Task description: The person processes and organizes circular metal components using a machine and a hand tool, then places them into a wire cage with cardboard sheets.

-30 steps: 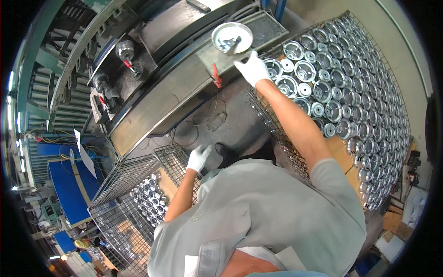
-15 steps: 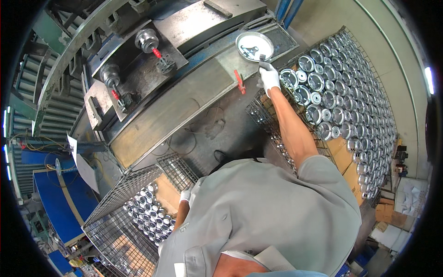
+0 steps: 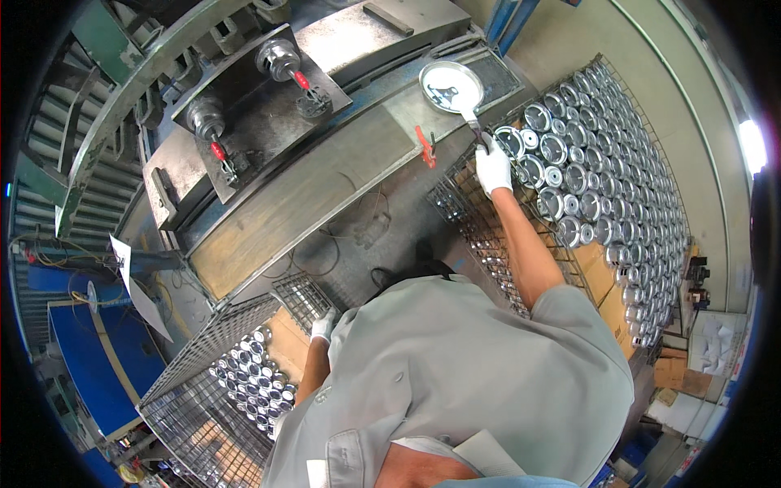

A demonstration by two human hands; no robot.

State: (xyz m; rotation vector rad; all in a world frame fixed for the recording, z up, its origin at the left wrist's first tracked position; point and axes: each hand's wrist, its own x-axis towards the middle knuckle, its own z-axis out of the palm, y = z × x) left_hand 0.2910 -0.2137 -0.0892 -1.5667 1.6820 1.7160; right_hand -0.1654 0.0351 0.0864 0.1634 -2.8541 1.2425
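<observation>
My right hand (image 3: 494, 167), in a white glove, is closed around the dark handle of what looks like a brush (image 3: 469, 114). The brush's white end lies over the near rim of a round, shallow pan (image 3: 424, 91) of white liquid with dark patches. Beside the pan, a red-handled tool (image 3: 425, 146) sits at the bench edge. My left hand (image 3: 323, 325), also gloved, is close to my body at the edge of a wire basket (image 3: 303, 294); its fingers are partly hidden, so its grip is unclear.
A large wire cage at right holds many shiny round metal parts (image 3: 582, 175) in rows. Smaller metal parts (image 3: 252, 378) fill part of the left basket. Two red-handled clamps (image 3: 301, 80) (image 3: 218, 150) with metal parts stand on the machine plates. A blue panel (image 3: 102, 366) is at far left.
My right hand has drawn back from the pan toward me, and the brush's white end now shows. My left hand appears slightly farther forward. The whole view has shifted a little.
</observation>
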